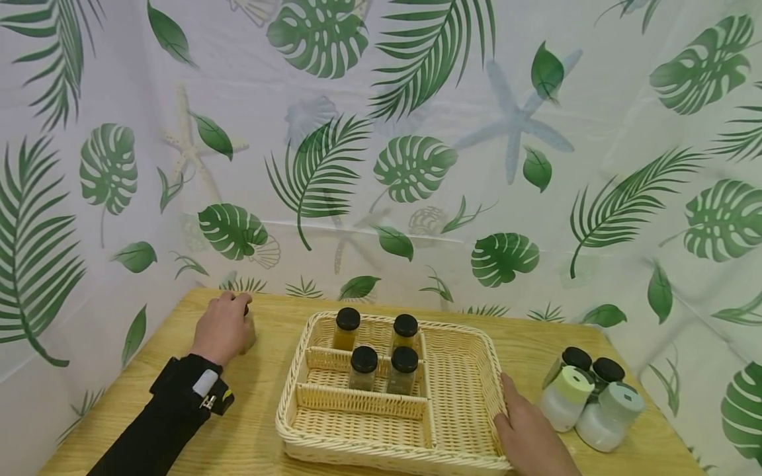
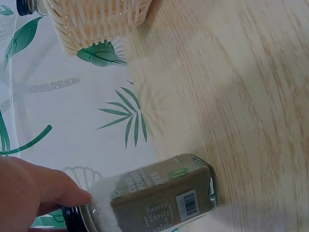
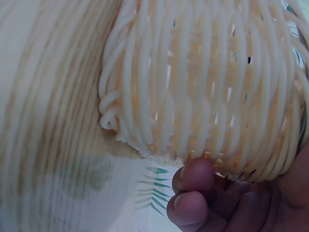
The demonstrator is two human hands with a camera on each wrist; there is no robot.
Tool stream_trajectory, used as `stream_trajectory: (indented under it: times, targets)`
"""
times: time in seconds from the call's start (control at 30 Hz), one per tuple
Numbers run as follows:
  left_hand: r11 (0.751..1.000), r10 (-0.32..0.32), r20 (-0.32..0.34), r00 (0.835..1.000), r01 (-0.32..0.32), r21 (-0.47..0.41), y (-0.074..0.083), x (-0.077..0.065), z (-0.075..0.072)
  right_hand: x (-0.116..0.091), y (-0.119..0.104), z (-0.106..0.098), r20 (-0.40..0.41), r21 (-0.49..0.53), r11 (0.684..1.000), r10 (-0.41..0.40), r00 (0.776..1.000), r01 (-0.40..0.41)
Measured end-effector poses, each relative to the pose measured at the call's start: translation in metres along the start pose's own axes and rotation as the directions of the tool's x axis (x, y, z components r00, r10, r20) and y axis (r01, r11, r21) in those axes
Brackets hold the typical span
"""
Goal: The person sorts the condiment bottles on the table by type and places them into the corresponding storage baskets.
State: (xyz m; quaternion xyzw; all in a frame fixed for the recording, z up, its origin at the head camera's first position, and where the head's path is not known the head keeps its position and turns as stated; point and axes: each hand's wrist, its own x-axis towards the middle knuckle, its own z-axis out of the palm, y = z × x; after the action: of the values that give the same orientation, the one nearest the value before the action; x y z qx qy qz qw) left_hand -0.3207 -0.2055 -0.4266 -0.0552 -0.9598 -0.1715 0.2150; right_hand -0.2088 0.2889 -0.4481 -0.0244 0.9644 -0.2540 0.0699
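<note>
At the table's left, my left hand (image 1: 225, 328) pinches a clear spice jar (image 2: 154, 198) by its black lid. Brown-grey powder fills most of the jar, and its base is right at the tabletop in the left wrist view. In the head view the hand hides nearly all of it. My right hand (image 1: 532, 430) grips the right side of a pale wicker basket (image 1: 458, 390), its fingertips curled at the woven edge in the right wrist view. Several black-lidded jars stand inside: an amber one (image 1: 346, 332) and another (image 1: 405, 332) in the back compartment, two (image 1: 363, 371) in the middle.
Right of the basket, two dark-lidded jars (image 1: 606, 375) stand behind a white bottle with a yellow-green cap (image 1: 562, 400) and another with a pale blue cap (image 1: 610, 416). A leaf-printed cloth (image 1: 381, 165) rises behind the wooden table (image 1: 262, 383).
</note>
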Motion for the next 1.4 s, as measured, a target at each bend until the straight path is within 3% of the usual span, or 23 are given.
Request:
stream_trajectory:
  times: [0.33, 0.7, 0.97, 1.4]
  targets:
    - [0.999, 0.042, -0.019, 0.999, -0.042, 0.018, 0.001, -0.003, -0.004, -0.001, 0.0, 0.001, 0.007, 0.015, 1.0, 0.005, 1.0, -0.005]
    - [0.998, 0.055, -0.018, 0.998, -0.055, 0.008, 0.016, -0.001, -0.018, 0.001, 0.001, -0.001, 0.03, 0.026, 1.0, 0.003, 1.0, -0.004]
    - [0.995, 0.095, -0.036, 0.995, -0.095, 0.003, 0.034, -0.002, -0.031, 0.0, 0.002, 0.0, 0.005, 0.013, 1.0, -0.025, 1.0, 0.025]
    - [0.983, 0.16, -0.042, 0.986, -0.163, -0.083, 0.069, -0.01, -0.057, 0.0, 0.002, 0.001, -0.004, 0.007, 1.0, -0.02, 1.0, 0.02]
